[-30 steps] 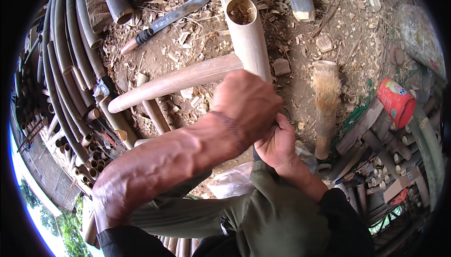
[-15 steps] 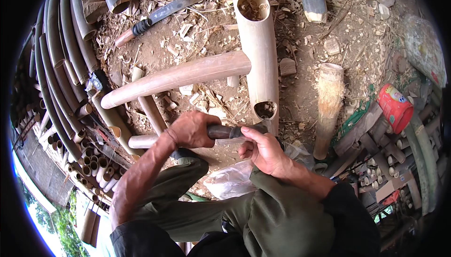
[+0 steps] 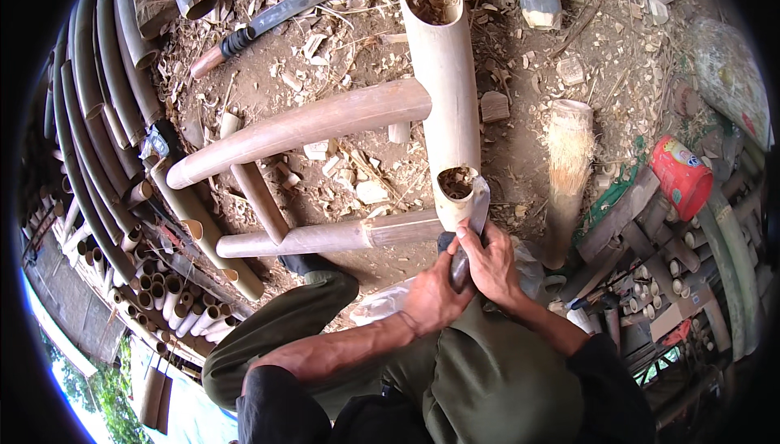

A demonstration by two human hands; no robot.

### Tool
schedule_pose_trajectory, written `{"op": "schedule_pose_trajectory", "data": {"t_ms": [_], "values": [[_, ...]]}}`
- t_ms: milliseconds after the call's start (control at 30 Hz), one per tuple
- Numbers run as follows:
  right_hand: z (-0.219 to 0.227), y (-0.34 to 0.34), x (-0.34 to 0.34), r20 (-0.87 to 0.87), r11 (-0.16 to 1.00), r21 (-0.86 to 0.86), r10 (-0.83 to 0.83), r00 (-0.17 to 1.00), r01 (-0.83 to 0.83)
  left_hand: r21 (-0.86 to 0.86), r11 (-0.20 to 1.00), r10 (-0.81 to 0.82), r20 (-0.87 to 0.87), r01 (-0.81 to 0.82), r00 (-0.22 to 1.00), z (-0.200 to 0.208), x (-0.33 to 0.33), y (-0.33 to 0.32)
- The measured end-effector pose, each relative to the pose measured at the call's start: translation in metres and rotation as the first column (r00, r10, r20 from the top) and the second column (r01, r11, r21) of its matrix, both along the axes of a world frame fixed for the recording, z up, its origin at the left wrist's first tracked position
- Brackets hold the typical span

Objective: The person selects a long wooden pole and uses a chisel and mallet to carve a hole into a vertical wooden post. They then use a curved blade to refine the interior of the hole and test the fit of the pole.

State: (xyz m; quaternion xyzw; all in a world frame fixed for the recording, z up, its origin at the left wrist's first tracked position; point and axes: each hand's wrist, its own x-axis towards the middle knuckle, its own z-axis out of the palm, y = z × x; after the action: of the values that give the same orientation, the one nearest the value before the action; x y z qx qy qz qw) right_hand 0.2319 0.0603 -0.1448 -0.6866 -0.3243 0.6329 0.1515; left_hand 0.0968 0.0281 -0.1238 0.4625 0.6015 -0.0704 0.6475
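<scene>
A knife stands against the near end of a thick pale bamboo tube [image 3: 445, 70], its blade [image 3: 482, 200] at the right rim of the lower oval hole [image 3: 457, 184]. My left hand [image 3: 435, 296] is closed around the dark handle. My right hand [image 3: 490, 264] is closed on the knife too, its thumb lying along it close to the tube. The tube has a second oval hole at its far end, and wood chips lie in both. Curved and straight bamboo bars [image 3: 301, 129] run left from it.
A large machete [image 3: 309, 9] lies at the back left among wood shavings. Long bamboo poles [image 3: 89, 119] and stacked cut tubes [image 3: 166, 294] fill the left side. To the right are a frayed bamboo piece [image 3: 569, 176], a red container [image 3: 681, 180] and more cut bamboo.
My left hand has moved right, next to my right hand. The knife has turned from lying crosswise to pointing away, its blade now at the tube's lower hole.
</scene>
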Motion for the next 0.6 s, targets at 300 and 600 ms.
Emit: {"op": "schedule_pose_trajectory", "data": {"t_ms": [300, 600], "values": [[-0.022, 0.000, -0.026, -0.537, 0.639, -0.748, -0.742, 0.401, 0.181, 0.273, 0.576, -0.777, -0.109, 0.771, 0.619, 0.009, -0.097, 0.142], [-0.002, -0.003, 0.004, -0.264, 0.885, -0.464, -0.102, 0.959, -0.033, 0.216, 0.892, -0.404, -0.008, 0.396, 0.915, -0.024, -0.071, 0.020]]}}
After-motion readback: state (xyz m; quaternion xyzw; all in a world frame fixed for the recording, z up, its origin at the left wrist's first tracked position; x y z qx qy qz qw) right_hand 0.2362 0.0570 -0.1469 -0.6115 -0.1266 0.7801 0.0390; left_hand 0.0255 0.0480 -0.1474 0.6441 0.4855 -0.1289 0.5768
